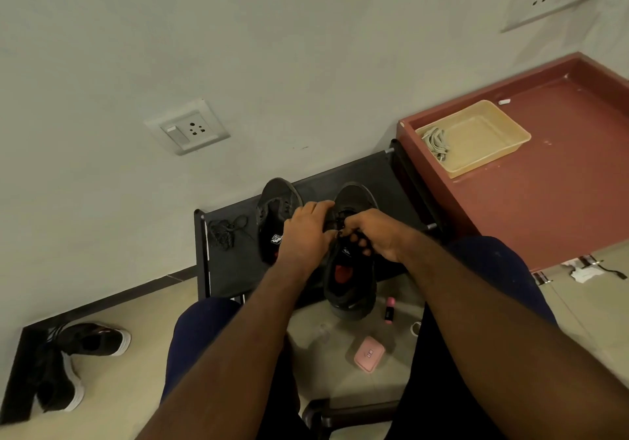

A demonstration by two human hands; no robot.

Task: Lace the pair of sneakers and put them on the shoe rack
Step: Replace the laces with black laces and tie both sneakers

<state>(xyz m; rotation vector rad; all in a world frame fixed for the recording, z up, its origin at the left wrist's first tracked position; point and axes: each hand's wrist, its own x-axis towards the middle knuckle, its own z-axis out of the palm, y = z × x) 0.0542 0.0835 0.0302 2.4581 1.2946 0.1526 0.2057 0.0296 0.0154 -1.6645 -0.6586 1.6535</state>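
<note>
Two dark sneakers sit on the black shoe rack (371,171) against the wall. The right sneaker (350,279) overhangs the rack's front edge, heel toward me. My left hand (306,232) grips its upper at the eyelets. My right hand (374,235) pinches a dark lace over the tongue. The left sneaker (272,208) lies beside it, partly hidden by my left hand. A loose black lace (224,230) is bunched on the rack to the left.
A red-brown table (544,184) stands right of the rack with a beige tray (476,140) holding pale cords. On the floor lie a pink case (369,354), a pink tube (389,310) and another pair of black shoes (75,364) at left. My knees frame the view.
</note>
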